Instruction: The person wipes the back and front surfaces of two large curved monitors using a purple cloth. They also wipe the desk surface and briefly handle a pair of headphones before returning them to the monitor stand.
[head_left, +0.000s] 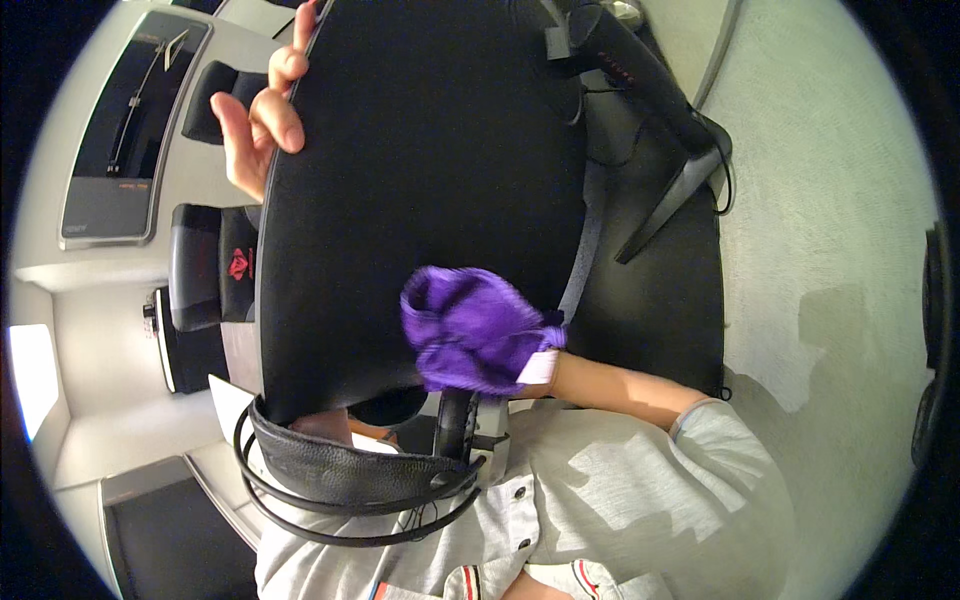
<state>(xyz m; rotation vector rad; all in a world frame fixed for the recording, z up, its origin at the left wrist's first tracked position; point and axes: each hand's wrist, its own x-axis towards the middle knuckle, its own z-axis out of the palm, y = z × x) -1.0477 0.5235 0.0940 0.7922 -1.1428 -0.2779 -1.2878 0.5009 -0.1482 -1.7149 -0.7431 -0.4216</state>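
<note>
A large black monitor panel (420, 165) stretches before me. My left hand (262, 124) is at its upper left edge, fingers curled against the rim and thumb sticking out; most of that arm is hidden by the panel. My right hand (534, 389) holds a bunched purple cloth (480, 330) with a white tag (538, 367). The cloth covers the fingers and lies over the lower right part of the panel, its outline slightly blurred. A black headset with a padded headband (360, 472) is near the panel's lower corner, in front of my grey shirt (637, 480).
Right of the panel a black monitor stand (667, 127) with a splayed leg and cables rests on a dark mat (667, 322). Beyond is a pale surface (832, 187). Left are black chairs (214, 266), one bearing a red emblem, and another dark glossy panel (135, 127).
</note>
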